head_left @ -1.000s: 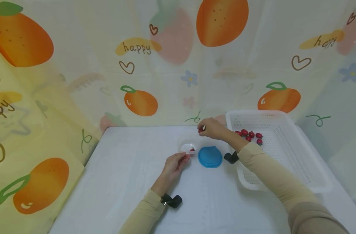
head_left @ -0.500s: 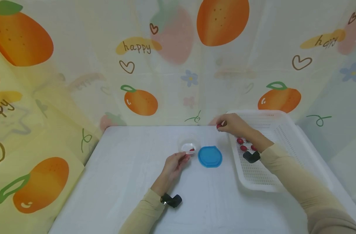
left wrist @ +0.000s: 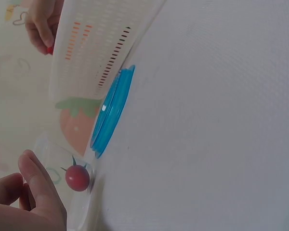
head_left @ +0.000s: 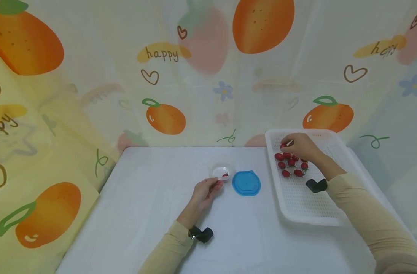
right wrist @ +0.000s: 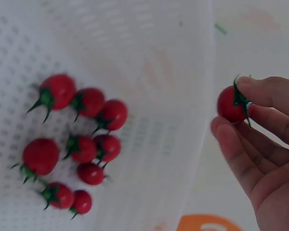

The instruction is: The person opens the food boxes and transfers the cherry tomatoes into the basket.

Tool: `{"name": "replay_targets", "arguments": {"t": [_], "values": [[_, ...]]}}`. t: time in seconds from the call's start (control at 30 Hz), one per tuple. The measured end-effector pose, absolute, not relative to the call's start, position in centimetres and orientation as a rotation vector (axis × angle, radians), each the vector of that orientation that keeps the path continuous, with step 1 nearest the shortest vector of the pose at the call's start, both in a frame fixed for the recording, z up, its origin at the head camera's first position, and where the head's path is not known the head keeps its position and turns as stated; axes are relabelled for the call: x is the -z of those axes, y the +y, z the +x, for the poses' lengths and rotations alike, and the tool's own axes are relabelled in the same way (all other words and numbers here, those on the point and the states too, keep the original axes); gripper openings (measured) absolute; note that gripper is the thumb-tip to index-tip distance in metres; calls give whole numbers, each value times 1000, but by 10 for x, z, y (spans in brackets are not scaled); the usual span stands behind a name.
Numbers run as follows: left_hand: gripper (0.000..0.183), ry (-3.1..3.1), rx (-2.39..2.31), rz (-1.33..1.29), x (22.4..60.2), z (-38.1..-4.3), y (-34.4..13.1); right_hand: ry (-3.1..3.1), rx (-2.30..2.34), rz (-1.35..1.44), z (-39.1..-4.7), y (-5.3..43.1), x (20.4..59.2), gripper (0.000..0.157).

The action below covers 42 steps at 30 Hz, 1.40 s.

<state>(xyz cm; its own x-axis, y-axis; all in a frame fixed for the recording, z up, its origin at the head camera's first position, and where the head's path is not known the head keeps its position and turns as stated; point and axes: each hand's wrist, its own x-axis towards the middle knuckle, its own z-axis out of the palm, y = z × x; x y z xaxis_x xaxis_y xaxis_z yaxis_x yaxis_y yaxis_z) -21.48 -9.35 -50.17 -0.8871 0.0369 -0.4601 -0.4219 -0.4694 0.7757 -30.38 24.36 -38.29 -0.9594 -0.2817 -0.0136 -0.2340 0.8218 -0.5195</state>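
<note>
My right hand (head_left: 301,146) pinches a cherry tomato (right wrist: 232,104) by its stem end, between thumb and fingertips. In the head view it hovers over the far left part of a white perforated basket (head_left: 331,213). Several cherry tomatoes (right wrist: 41,156) with green stems lie grouped inside that basket. With curled fingers, my left hand (head_left: 204,194) grips the near rim of a small clear container (head_left: 219,169). One cherry tomato (left wrist: 77,178) rests inside the container. Part of the container is hidden behind the left fingers in the left wrist view.
A round blue lid (head_left: 246,183) lies flat on the white table (head_left: 126,213), between the container and the basket. A fruit-patterned curtain (head_left: 198,110) hangs right behind the table. The basket takes up the table's right side.
My right hand has moved right, from behind the blue lid to over the basket, carrying the cherry tomato. The left hand and the clear container have stayed in place.
</note>
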Motion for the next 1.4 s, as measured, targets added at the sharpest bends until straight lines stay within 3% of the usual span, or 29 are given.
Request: {"name": "replay_targets", "arguments": {"t": [0.6,1.4], "values": [[34,1417,-2435,-563,502,-214,-94,2877,758,-170,-322,319,426,30],[39,1427,-2426,-537,501,-212,-94,2736,653,-5,-331,341,461,33]]}}
